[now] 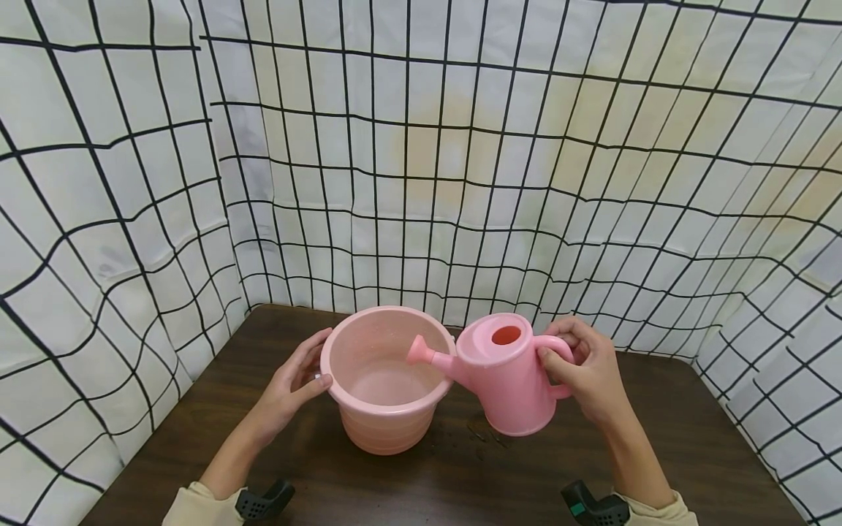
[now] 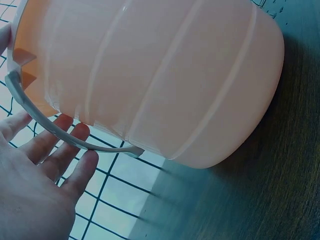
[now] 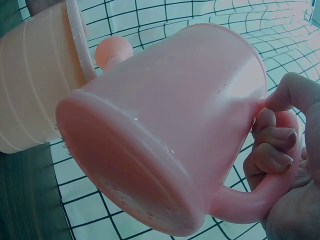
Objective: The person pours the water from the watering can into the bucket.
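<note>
Leftmost, the left hand (image 1: pixel 289 391) was seen resting against the outer side of the pink bucket (image 1: pixel 384 380), its fingers straight and loosely spread, the thumb laid along the wall just under the rim. From the left wrist view, the fingertips (image 2: pixel 75 137) were shown touching the thin pale bail handle (image 2: pixel 55 131) that hung down the bucket's ribbed wall; nothing was gripped, and the palm (image 2: pixel 30 205) was kept open.

The bucket was set upright on the dark wooden table (image 1: pixel 691 438), near its middle, with its mouth open to the camera. Droplets could be made out on the inner wall.

Next to it on the right, the pink watering can (image 1: pixel 503 372) was held tilted toward the bucket, its rose-tipped spout (image 1: pixel 424 353) reaching over the bucket's rim. In the right wrist view the can's base (image 3: pixel 130 170) was seen lifted clear of the table, with water beads clinging to it. Whether any water was running from the spout could not be told.

Farthest right, the right hand (image 1: pixel 588 369) was clamped round the can's looped handle (image 3: pixel 260 200), fingers curled through the loop and the thumb pressed over its top.

A black-gridded white cloth (image 1: pixel 460 146) was hung behind and at both sides of the table.
</note>
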The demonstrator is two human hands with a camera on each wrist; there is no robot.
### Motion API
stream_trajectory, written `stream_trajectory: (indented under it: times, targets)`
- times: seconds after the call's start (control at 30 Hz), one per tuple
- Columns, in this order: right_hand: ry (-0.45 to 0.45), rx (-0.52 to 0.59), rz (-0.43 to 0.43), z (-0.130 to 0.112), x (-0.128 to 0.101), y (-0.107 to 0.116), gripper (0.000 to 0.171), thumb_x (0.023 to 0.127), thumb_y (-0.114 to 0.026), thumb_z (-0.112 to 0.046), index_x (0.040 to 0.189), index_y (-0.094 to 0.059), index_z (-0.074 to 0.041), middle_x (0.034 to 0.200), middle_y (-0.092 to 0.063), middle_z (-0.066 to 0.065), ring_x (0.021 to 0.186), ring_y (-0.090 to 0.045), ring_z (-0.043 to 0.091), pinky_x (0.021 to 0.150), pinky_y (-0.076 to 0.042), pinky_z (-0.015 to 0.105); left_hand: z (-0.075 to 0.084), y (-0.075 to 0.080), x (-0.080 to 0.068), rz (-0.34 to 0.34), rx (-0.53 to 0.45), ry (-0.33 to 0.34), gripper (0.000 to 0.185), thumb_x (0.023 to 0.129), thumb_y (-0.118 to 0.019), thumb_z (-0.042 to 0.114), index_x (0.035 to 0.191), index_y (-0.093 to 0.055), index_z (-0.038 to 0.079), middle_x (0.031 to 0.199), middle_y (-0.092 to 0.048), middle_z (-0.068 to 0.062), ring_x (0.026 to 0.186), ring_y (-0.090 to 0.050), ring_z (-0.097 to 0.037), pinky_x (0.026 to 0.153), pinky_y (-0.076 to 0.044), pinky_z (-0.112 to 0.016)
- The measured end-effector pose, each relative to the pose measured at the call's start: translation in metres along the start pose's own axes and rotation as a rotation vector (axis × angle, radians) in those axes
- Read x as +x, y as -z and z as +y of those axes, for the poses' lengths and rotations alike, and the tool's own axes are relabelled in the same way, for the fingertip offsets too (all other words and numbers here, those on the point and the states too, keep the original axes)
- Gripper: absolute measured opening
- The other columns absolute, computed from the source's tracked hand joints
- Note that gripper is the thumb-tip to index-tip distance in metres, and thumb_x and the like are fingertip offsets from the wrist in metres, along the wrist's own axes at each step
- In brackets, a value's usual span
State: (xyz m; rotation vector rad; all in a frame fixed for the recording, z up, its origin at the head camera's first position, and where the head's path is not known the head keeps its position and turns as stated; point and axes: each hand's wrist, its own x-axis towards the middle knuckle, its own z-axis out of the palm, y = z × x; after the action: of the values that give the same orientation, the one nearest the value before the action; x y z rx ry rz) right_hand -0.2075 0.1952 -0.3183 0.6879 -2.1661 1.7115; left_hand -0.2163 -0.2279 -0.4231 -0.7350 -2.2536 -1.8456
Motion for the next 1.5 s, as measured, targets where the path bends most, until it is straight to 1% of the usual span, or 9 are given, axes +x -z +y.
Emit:
stream_trajectory:
  times: [0.2,0.4,0.67,0.87,1.03,1.13,1.3,1.5]
  targets:
    - [0.001,0.015,0.021,-0.0012,-0.0003,-0.0013,0.015,0.084,-0.062,0.006,0.097,-0.057,0.001,0.073,-0.059,-0.003,0.059,-0.054,0.011,0.048,-0.054,0.031,-0.0007,-0.0001,-0.0002,0.000,0.000,0.004,0.063,0.095,-0.051,0.004,0.152,-0.027,0.014,0.148,-0.040,-0.022,0.121,-0.051,-0.015,0.093,-0.046,-0.016]
    - [-0.012,0.005,0.007,-0.0021,-0.0003,-0.0007,0.015,0.085,-0.062,0.004,0.097,-0.057,-0.002,0.073,-0.059,-0.004,0.060,-0.056,0.010,0.050,-0.056,0.033,-0.0006,0.0000,0.0002,0.002,-0.007,0.004,0.063,0.095,-0.051,0.004,0.152,-0.026,0.013,0.149,-0.040,-0.022,0.125,-0.050,-0.012,0.095,-0.045,-0.015]
    - [-0.013,-0.012,-0.003,-0.0023,0.0011,0.0003,0.015,0.086,-0.062,0.004,0.097,-0.057,-0.004,0.073,-0.059,-0.005,0.060,-0.056,0.009,0.050,-0.056,0.033,-0.0006,-0.0002,0.0005,0.003,-0.010,0.008,0.063,0.095,-0.051,0.004,0.152,-0.026,0.014,0.149,-0.040,-0.021,0.125,-0.050,-0.011,0.094,-0.045,-0.015]
    - [-0.015,-0.010,0.002,-0.0024,0.0013,0.0003,0.015,0.085,-0.062,0.004,0.098,-0.057,-0.003,0.073,-0.060,-0.005,0.059,-0.055,0.011,0.050,-0.056,0.034,-0.0005,-0.0002,0.0002,0.000,-0.014,0.010,0.063,0.095,-0.051,0.004,0.152,-0.026,0.014,0.148,-0.040,-0.021,0.124,-0.050,-0.011,0.094,-0.046,-0.015]
    - [-0.027,-0.026,-0.003,-0.0025,0.0012,0.0002,0.016,0.086,-0.062,0.003,0.098,-0.057,-0.006,0.074,-0.060,-0.005,0.060,-0.056,0.010,0.051,-0.057,0.035,-0.0004,-0.0002,0.0002,0.002,-0.008,0.013,0.063,0.095,-0.051,0.004,0.152,-0.026,0.015,0.149,-0.039,-0.020,0.124,-0.049,-0.013,0.094,-0.046,-0.016]
    - [-0.016,-0.030,-0.004,-0.0024,0.0016,0.0000,0.015,0.086,-0.062,0.003,0.098,-0.056,-0.004,0.074,-0.061,-0.005,0.061,-0.055,0.010,0.051,-0.057,0.033,-0.0006,-0.0002,0.0004,0.005,0.003,0.014,0.063,0.095,-0.051,0.005,0.152,-0.027,0.015,0.149,-0.040,-0.019,0.124,-0.049,-0.013,0.094,-0.046,-0.017]
    - [0.001,-0.006,0.010,-0.0031,0.0020,-0.0012,0.015,0.084,-0.062,0.005,0.098,-0.057,0.001,0.074,-0.061,-0.003,0.060,-0.056,0.012,0.051,-0.056,0.032,-0.0007,-0.0005,0.0006,0.012,0.015,0.019,0.063,0.094,-0.052,0.005,0.152,-0.027,0.015,0.149,-0.040,-0.018,0.125,-0.048,-0.013,0.095,-0.045,-0.016]
    - [-0.001,-0.003,-0.003,-0.0035,0.0015,-0.0011,0.016,0.085,-0.061,0.005,0.099,-0.056,-0.001,0.075,-0.061,-0.004,0.060,-0.056,0.012,0.051,-0.057,0.033,-0.0004,-0.0006,0.0004,0.015,0.012,0.030,0.063,0.094,-0.052,0.006,0.152,-0.027,0.016,0.150,-0.039,-0.017,0.126,-0.048,-0.011,0.095,-0.045,-0.016]
